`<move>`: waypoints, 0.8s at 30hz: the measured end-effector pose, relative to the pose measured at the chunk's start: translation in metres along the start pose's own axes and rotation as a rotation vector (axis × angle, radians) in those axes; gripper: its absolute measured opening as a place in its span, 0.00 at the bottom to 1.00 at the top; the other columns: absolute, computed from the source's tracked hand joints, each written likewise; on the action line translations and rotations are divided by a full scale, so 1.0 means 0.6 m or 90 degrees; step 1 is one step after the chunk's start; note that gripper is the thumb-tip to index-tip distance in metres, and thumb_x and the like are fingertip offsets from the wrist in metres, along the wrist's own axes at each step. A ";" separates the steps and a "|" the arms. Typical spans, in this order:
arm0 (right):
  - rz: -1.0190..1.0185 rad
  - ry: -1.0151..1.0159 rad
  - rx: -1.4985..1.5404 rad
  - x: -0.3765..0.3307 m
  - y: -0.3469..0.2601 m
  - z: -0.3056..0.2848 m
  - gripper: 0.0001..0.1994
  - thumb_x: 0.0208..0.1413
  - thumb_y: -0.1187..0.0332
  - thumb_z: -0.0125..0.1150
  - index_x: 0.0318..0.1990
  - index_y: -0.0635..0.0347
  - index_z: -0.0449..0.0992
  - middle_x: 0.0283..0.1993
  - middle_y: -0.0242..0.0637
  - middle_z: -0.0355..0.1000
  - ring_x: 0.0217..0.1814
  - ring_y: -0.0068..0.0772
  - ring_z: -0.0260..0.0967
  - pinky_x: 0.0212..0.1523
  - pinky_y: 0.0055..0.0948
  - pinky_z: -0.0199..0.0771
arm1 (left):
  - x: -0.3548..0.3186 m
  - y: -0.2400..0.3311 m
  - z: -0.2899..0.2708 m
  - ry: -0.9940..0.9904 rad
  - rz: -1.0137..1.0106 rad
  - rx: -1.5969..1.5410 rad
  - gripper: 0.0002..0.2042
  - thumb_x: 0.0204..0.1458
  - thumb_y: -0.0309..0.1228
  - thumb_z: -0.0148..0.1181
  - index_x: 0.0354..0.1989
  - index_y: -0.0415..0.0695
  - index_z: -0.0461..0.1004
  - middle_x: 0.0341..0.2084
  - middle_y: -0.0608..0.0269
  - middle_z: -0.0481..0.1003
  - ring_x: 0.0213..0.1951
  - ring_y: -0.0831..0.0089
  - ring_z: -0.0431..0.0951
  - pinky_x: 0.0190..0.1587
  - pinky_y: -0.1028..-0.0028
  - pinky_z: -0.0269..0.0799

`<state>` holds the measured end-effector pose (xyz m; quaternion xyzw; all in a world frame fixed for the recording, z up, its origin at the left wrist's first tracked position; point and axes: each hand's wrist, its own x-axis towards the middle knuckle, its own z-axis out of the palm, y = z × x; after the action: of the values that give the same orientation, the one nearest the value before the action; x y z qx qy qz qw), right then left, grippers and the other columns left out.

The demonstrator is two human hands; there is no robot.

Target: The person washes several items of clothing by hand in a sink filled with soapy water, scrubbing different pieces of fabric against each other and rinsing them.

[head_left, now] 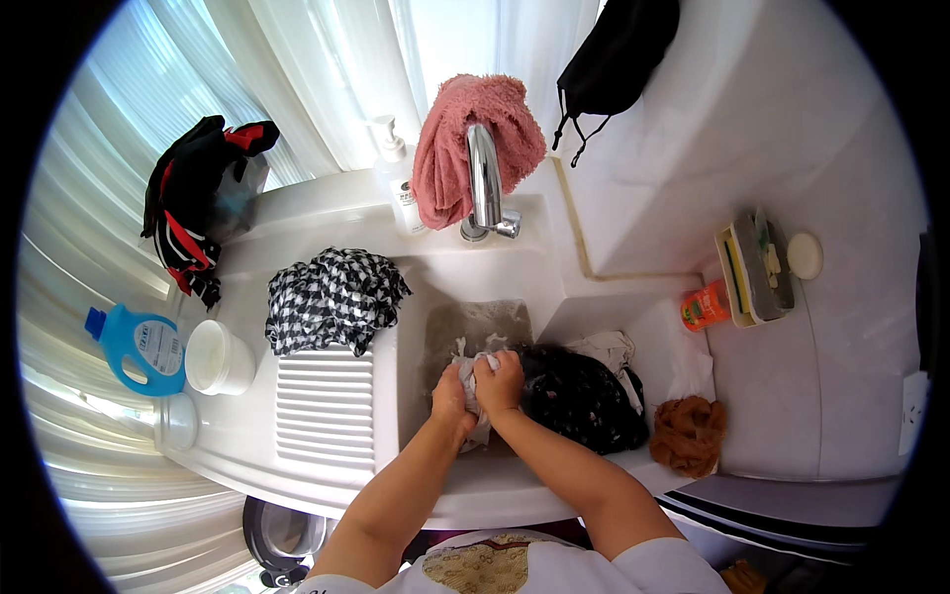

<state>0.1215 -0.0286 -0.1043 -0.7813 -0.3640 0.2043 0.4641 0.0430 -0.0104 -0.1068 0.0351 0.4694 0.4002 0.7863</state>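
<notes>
Over the sink basin, my left hand and my right hand are close together, both closed on a bunched white cloth. Murky grey water lies in the basin just beyond them. Beside my right hand is a heap of dark patterned fabric, with a pale cloth partly behind it. Part of the white cloth is hidden by my fingers.
A ribbed washboard and a black-and-white checked cloth are at left, near a blue detergent bottle and white tub. A pink towel hangs on the chrome faucet. A brown cloth lies at the right edge.
</notes>
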 end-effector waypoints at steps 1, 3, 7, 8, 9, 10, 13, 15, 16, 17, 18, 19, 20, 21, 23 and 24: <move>-0.099 0.020 0.013 -0.008 -0.007 0.002 0.10 0.40 0.65 0.58 0.25 0.63 0.70 0.34 0.46 0.67 0.37 0.51 0.65 0.40 0.42 0.66 | 0.002 0.002 0.002 0.007 0.001 0.030 0.15 0.56 0.43 0.46 0.35 0.45 0.72 0.29 0.58 0.74 0.33 0.65 0.75 0.39 0.66 0.72; -0.296 0.058 0.036 -0.049 -0.030 0.004 0.10 0.41 0.65 0.57 0.26 0.64 0.70 0.35 0.48 0.68 0.37 0.52 0.65 0.38 0.42 0.66 | 0.037 0.020 -0.036 -0.090 -0.039 0.003 0.11 0.54 0.38 0.48 0.34 0.43 0.72 0.29 0.60 0.73 0.32 0.67 0.74 0.38 0.69 0.73; -0.150 -0.111 0.098 -0.019 -0.005 0.015 0.09 0.43 0.68 0.57 0.23 0.64 0.67 0.30 0.49 0.68 0.30 0.53 0.65 0.33 0.42 0.66 | 0.029 0.039 -0.043 -0.081 -0.008 0.121 0.10 0.51 0.35 0.50 0.33 0.41 0.71 0.27 0.60 0.73 0.32 0.69 0.74 0.35 0.71 0.71; -0.113 -0.054 0.039 0.012 0.026 0.025 0.10 0.46 0.67 0.58 0.23 0.63 0.67 0.26 0.48 0.67 0.28 0.54 0.65 0.31 0.43 0.65 | 0.008 0.044 -0.010 -0.015 0.026 0.183 0.10 0.51 0.34 0.51 0.33 0.41 0.71 0.27 0.60 0.73 0.32 0.69 0.74 0.35 0.71 0.71; -0.075 -0.018 0.014 0.045 0.048 0.027 0.09 0.47 0.66 0.58 0.28 0.63 0.68 0.31 0.49 0.67 0.33 0.53 0.66 0.35 0.43 0.66 | -0.001 0.053 0.007 0.052 0.065 0.244 0.09 0.50 0.34 0.52 0.33 0.41 0.71 0.27 0.59 0.73 0.33 0.70 0.74 0.35 0.72 0.70; -0.035 0.012 -0.011 0.066 0.067 0.027 0.10 0.48 0.65 0.58 0.33 0.62 0.70 0.36 0.50 0.68 0.39 0.53 0.66 0.39 0.43 0.66 | 0.007 0.052 -0.003 0.088 0.116 0.318 0.12 0.44 0.30 0.56 0.38 0.40 0.70 0.28 0.58 0.73 0.33 0.69 0.74 0.36 0.70 0.71; -0.239 0.031 -0.112 0.090 0.106 0.021 0.21 0.48 0.64 0.59 0.51 0.58 0.65 0.53 0.51 0.61 0.55 0.54 0.58 0.52 0.43 0.61 | 0.047 0.030 -0.048 0.184 0.351 0.796 0.18 0.41 0.28 0.58 0.44 0.42 0.67 0.30 0.55 0.74 0.34 0.63 0.75 0.38 0.66 0.71; -0.241 -0.212 -0.291 0.061 0.106 0.009 0.34 0.47 0.62 0.60 0.62 0.52 0.54 0.63 0.50 0.49 0.64 0.56 0.46 0.60 0.49 0.51 | 0.060 0.006 -0.053 0.209 0.248 0.983 0.26 0.39 0.29 0.59 0.51 0.46 0.63 0.43 0.48 0.70 0.47 0.53 0.70 0.49 0.61 0.65; -0.309 -0.279 -0.379 0.043 0.102 0.004 0.34 0.46 0.61 0.61 0.62 0.51 0.54 0.63 0.50 0.49 0.64 0.56 0.47 0.59 0.51 0.51 | 0.055 -0.008 -0.045 0.236 0.190 1.063 0.29 0.39 0.29 0.59 0.54 0.48 0.61 0.47 0.46 0.67 0.51 0.51 0.66 0.52 0.60 0.62; -0.377 -0.346 -0.468 0.034 0.102 0.002 0.35 0.46 0.60 0.61 0.63 0.50 0.53 0.63 0.51 0.49 0.64 0.56 0.47 0.59 0.52 0.51 | 0.050 -0.013 -0.039 0.262 0.129 1.141 0.31 0.40 0.29 0.59 0.57 0.49 0.58 0.51 0.44 0.64 0.55 0.49 0.63 0.56 0.59 0.59; -0.348 -0.429 -0.441 0.038 0.101 -0.003 0.37 0.45 0.57 0.62 0.64 0.45 0.52 0.66 0.49 0.46 0.66 0.56 0.44 0.59 0.57 0.47 | 0.037 -0.002 -0.029 0.233 0.076 1.099 0.31 0.41 0.31 0.59 0.58 0.50 0.59 0.54 0.44 0.59 0.58 0.47 0.57 0.59 0.58 0.54; -0.307 -0.382 -0.447 0.043 0.098 -0.003 0.36 0.44 0.57 0.62 0.62 0.47 0.56 0.64 0.50 0.50 0.64 0.55 0.48 0.58 0.55 0.51 | 0.051 -0.003 -0.044 0.243 0.117 1.035 0.31 0.42 0.32 0.60 0.58 0.49 0.58 0.54 0.45 0.59 0.58 0.49 0.57 0.59 0.59 0.54; -0.266 -0.336 -0.452 0.052 0.095 -0.002 0.34 0.42 0.58 0.63 0.60 0.48 0.59 0.62 0.50 0.55 0.61 0.55 0.52 0.56 0.53 0.54 | 0.075 -0.009 -0.069 0.252 0.157 0.971 0.32 0.42 0.34 0.60 0.59 0.49 0.58 0.54 0.46 0.59 0.58 0.50 0.58 0.59 0.60 0.55; -0.227 -0.288 -0.457 0.060 0.087 -0.003 0.32 0.41 0.59 0.63 0.58 0.50 0.63 0.59 0.50 0.59 0.59 0.54 0.57 0.54 0.51 0.58 | 0.088 -0.013 -0.082 0.260 0.196 0.904 0.32 0.43 0.35 0.61 0.59 0.48 0.57 0.54 0.47 0.60 0.58 0.52 0.59 0.59 0.61 0.55; -0.003 -0.355 -0.333 0.077 0.100 0.024 0.27 0.38 0.62 0.63 0.50 0.56 0.70 0.47 0.47 0.68 0.47 0.48 0.66 0.45 0.44 0.66 | 0.081 -0.008 -0.052 0.250 0.217 0.615 0.34 0.44 0.37 0.62 0.61 0.46 0.54 0.55 0.49 0.59 0.57 0.56 0.60 0.58 0.64 0.57; 0.103 -0.388 -0.267 0.080 0.085 0.029 0.24 0.36 0.64 0.63 0.46 0.59 0.74 0.40 0.46 0.72 0.41 0.44 0.70 0.41 0.40 0.70 | 0.076 -0.002 -0.044 0.247 0.224 0.467 0.36 0.44 0.38 0.63 0.61 0.44 0.53 0.56 0.50 0.59 0.57 0.58 0.61 0.57 0.65 0.57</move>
<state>0.1607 0.0023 -0.1568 -0.7890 -0.4563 0.3844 0.1467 0.0345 0.0107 -0.1544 0.3151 0.7057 0.3345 0.5393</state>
